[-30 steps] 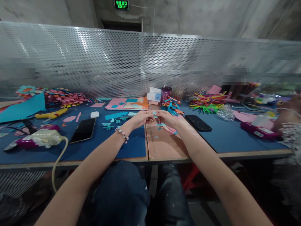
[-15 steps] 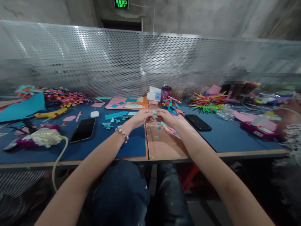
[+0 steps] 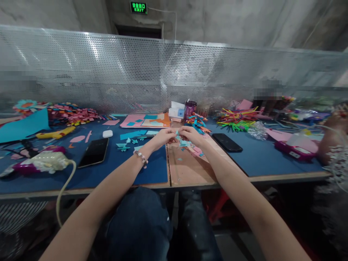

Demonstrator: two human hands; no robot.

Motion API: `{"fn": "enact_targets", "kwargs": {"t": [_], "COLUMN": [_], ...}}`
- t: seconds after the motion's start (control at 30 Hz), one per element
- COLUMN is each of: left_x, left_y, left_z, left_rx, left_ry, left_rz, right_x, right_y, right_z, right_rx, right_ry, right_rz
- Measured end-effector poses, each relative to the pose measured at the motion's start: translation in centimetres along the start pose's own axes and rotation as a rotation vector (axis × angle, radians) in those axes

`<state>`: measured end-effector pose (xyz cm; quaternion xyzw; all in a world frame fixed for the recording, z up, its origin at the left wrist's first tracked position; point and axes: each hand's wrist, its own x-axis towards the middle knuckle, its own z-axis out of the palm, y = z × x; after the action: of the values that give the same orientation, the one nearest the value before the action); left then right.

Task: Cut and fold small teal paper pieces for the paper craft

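My left hand (image 3: 164, 137) and my right hand (image 3: 190, 135) meet over the bare wooden strip of the table. Both have their fingers closed on a small light-blue piece of paper (image 3: 177, 133) between the fingertips; its exact shape is too small to make out. Just below the right hand lie light-blue and pink paper scraps (image 3: 185, 143). Left of my left hand, several small folded blue paper shapes (image 3: 123, 147) rest on the blue mat, near a flat blue paper strip (image 3: 132, 135).
Black phones lie at left (image 3: 94, 151) and right (image 3: 227, 142). A corded purple-and-cream device (image 3: 43, 161) and a yellow-handled tool (image 3: 56, 133) are at left. Paper pieces (image 3: 73, 113) are heaped before the perforated metal screen (image 3: 136, 72). Another person's arm (image 3: 331, 137) is at far right.
The view has shifted slightly. My hands stay together over the table, and the fingers have moved a little around the light-blue paper.
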<state>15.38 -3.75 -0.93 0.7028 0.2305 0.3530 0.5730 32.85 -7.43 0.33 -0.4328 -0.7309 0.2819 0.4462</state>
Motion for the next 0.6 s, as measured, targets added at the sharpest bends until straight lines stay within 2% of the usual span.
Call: {"fn": "enact_targets", "kwargs": {"t": [0.3,0.43,0.6], "left_x": [0.0,0.0,0.0], "left_y": [-0.2,-0.3,-0.3], "left_z": [0.0,0.1,0.2], "left_rx": [0.126,0.212,0.224], "left_ry": [0.059,0.085,0.118], "left_rz": [0.025,0.055,0.070], "right_x": [0.2,0.3,0.3], "right_y": [0.4,0.8,0.3], "right_z": [-0.1,0.5,1.7], "right_rx": [-0.159,-0.339,-0.562], "right_ry": [-0.009,0.069,0.168], "right_rz": [-0.077,-0.171,-0.202]}}
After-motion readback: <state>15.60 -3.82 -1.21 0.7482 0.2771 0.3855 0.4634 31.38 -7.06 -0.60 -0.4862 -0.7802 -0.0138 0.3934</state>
